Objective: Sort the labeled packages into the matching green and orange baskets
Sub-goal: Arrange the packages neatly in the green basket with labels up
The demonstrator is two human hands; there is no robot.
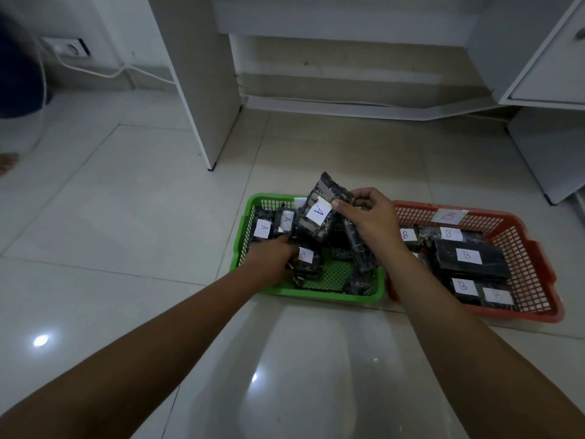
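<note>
You have two baskets side by side on the tiled floor [142, 217]: the green basket [250, 213] to the left and the orange basket [531, 267] touching its right wall. In the green one you can count four white labels marked A on dark wrapped packages: one at the far left corner [262, 229], one just beside it [286, 220], one near the front [305, 255] by your left hand, and one on the raised package [329, 208]. More dark packages lie heaped toward the right wall of that basket, their labels hidden. The orange basket carries a B tag [449, 216] on its far wall and five labelled packages inside; four labels read B, including the large flat package [468, 256] in the middle, and the fifth label [497, 296] at the front is too blurred to read. Your left hand [275, 259] is down inside the green basket with its fingers curled among the packages at the front left; whether they grip one you cannot tell, since the back of the hand covers them. Your right hand [368, 218] is above the green basket's far right corner, thumb and fingers pinching the raised A package by its upper edge, tilted. Behind the baskets stand a white desk panel [202, 90] and a white cabinet [550, 74]; a wall socket [71, 48] with a white cable [104, 71] sits at far left.
</note>
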